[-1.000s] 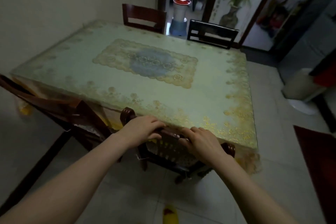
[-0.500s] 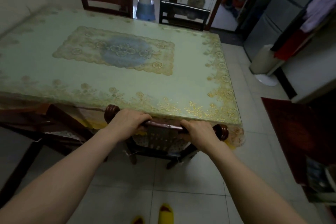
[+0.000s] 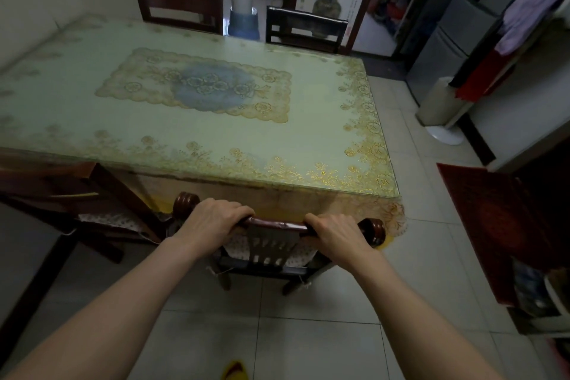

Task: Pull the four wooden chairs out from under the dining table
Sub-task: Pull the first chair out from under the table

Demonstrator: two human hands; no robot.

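Observation:
A dark wooden chair with rounded knobs on its top rail stands at the near edge of the dining table, its seat partly out from under the tablecloth. My left hand and my right hand both grip its top rail. A second chair stands to the left, angled away from the table. Two more chairs stand at the far edge: a brown chair and a black chair, both close against the table.
A wall runs along the table's left side. A red rug lies on the tiled floor at right, near a white pedestal and a grey fridge. A water dispenser stands in the far doorway. A yellow slipper shows at the bottom.
The chair in my hands has slid toward me, showing more of its seat and legs. The view has shifted to the right.

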